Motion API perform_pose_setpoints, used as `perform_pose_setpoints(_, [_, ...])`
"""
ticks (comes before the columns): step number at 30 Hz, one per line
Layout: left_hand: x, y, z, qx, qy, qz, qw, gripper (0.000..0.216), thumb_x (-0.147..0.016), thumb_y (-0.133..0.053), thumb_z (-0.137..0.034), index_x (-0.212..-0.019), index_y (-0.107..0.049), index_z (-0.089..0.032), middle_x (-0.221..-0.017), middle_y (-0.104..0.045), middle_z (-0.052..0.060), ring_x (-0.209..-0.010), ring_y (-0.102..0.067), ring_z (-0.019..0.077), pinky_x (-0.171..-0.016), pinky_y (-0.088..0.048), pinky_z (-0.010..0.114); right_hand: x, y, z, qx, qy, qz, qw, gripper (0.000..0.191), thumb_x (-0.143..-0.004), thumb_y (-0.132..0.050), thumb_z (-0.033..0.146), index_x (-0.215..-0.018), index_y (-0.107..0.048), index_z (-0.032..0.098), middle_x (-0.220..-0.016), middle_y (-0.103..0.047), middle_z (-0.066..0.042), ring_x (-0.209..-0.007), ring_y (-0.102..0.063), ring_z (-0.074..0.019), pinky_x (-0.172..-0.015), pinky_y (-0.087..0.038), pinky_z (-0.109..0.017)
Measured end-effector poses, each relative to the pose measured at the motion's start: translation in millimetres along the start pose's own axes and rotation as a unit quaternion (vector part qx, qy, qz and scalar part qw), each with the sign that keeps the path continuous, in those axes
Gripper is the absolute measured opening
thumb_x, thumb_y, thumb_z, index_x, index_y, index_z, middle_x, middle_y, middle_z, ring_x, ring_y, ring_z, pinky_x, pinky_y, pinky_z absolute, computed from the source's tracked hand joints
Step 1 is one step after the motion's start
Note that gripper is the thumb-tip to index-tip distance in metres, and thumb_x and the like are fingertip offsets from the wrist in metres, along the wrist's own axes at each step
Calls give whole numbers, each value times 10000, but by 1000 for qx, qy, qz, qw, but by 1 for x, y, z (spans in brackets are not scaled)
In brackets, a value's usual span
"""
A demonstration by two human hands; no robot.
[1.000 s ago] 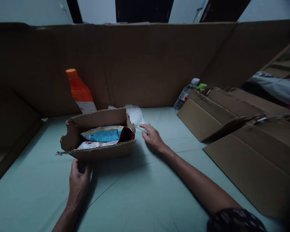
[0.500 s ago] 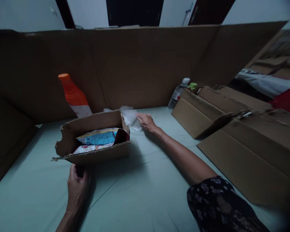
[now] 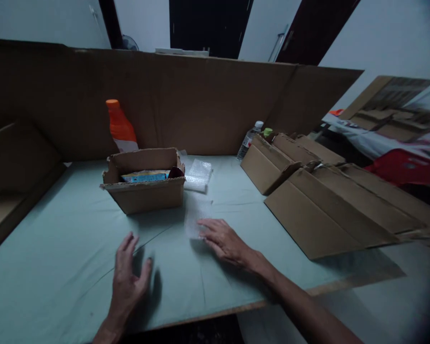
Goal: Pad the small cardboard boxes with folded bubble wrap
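Note:
A small open cardboard box (image 3: 145, 193) stands on the pale green table (image 3: 57, 258), with a blue snack packet (image 3: 143, 176) and other packets inside. A sheet of bubble wrap (image 3: 197, 215) lies flat in front of the box. My right hand (image 3: 224, 241) rests on its near edge, fingers stretched flat. My left hand (image 3: 127, 279) hovers over the table below the box, fingers spread and holding nothing. More bubble wrap (image 3: 198, 174) lies beside the box on its right.
An orange-capped bottle (image 3: 120, 126) stands behind the box. A clear water bottle (image 3: 249, 138) and a green-capped one (image 3: 267, 131) stand by flattened cardboard boxes (image 3: 326, 205) at right. A tall cardboard wall (image 3: 186, 100) lines the back. The table's front edge is close to me.
My right hand has drawn a bubble wrap sheet from beside the box to the table in front of it. My left hand let go of the box and opened.

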State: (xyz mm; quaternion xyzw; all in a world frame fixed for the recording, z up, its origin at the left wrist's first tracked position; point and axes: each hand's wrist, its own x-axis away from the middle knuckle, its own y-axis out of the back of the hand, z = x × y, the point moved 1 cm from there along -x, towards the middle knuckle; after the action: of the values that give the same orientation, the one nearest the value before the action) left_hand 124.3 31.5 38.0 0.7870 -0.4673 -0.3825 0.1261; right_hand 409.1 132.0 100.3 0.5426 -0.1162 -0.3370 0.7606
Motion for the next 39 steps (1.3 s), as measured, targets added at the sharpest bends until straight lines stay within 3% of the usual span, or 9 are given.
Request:
perform_pose_setpoints(7, [46, -5, -30, 48, -145, 213, 965, 746, -813, -555, -121, -1522, -369, -259, -1531, -473, 147, -1421, -438, 333, -1115, -439, 560, 27, -45, 59, -140, 17, 66, 988, 221, -1002, -526, 218, -1138, -701, 223, -1272, -696, -79, -1245, -589, -219, -1074, -417, -430])
perform_pose_setpoints(10, [54, -9, -29, 62, -149, 243, 956, 735, -814, -560, -138, -1515, -356, -224, -1420, -581, 162, -1326, -536, 325, -1080, -464, 561, 30, -53, 71, -189, 17, 67, 980, 232, -1002, -509, 201, -1157, -678, 235, -1171, -726, -63, -1141, -638, -201, -1027, -449, -414])
perform_pose_setpoints(13, [56, -13, -25, 71, -119, 231, 963, 506, -820, -507, -104, -1314, -547, -211, -1237, -696, 130, -1193, -628, 291, -1025, -496, 536, 35, -52, 70, -241, 30, 59, 968, 222, -1002, -533, 265, -1175, -672, 250, -1139, -740, -45, -1104, -660, -190, -1011, -460, -404])
perform_pose_setpoints(18, [52, -14, -23, 134, -127, 226, 956, 328, -758, -472, -72, -1001, -621, -234, -1060, -749, 64, -1194, -634, 272, -1001, -496, 492, 13, -25, 24, -237, -50, -40, 969, 226, -979, -571, 339, -1091, -723, 215, -1103, -761, -59, -1051, -690, -195, -960, -511, -356])
perform_pose_setpoints(23, [52, -15, -25, 132, -165, 207, 955, 350, -688, -466, -84, -966, -606, -245, -1029, -747, 58, -1148, -658, 289, -963, -501, 498, -66, -3, -69, -89, -214, -174, 957, 279, -884, -608, 225, -1144, -703, 192, -1225, -712, -99, -1140, -645, -245, -1001, -491, -391])
perform_pose_setpoints(28, [51, -16, -25, 119, -185, 195, 956, 357, -679, -467, -103, -980, -599, -243, -1026, -747, 80, -1121, -679, 302, -935, -530, 491, -123, -8, -118, -59, -241, -229, 941, 340, -842, -600, 161, -1168, -695, 153, -1184, -713, -144, -1127, -632, -281, -1009, -465, -429])
perform_pose_setpoints(31, [50, -16, -24, 125, -191, 185, 956, 359, -682, -476, -117, -992, -607, -243, -1016, -750, 87, -1092, -696, 307, -892, -557, 470, -106, -13, -112, -58, -205, -247, 945, 251, -890, -525, 156, -1027, -735, 178, -1070, -744, -104, -1063, -653, -249, -1000, -468, -405])
perform_pose_setpoints(35, [51, -15, -22, 132, -183, 180, 957, 355, -702, -497, -118, -1007, -624, -248, -1025, -755, 86, -1105, -695, 310, -897, -561, 470, -47, -9, -98, -60, -166, -228, 958, 225, -882, -531, 162, -900, -745, 229, -966, -754, -59, -989, -673, -232, -953, -501, -395])
perform_pose_setpoints(39, [54, -15, -21, 127, -162, 192, 959, 338, -703, -508, -91, -973, -640, -246, -1029, -756, 79, -1126, -684, 306, -934, -548, 477, -30, 1, -106, -56, -188, -207, 959, 238, -888, -566, 245, -1056, -733, 226, -1094, -742, -77, -1038, -670, -240, -928, -523, -401])
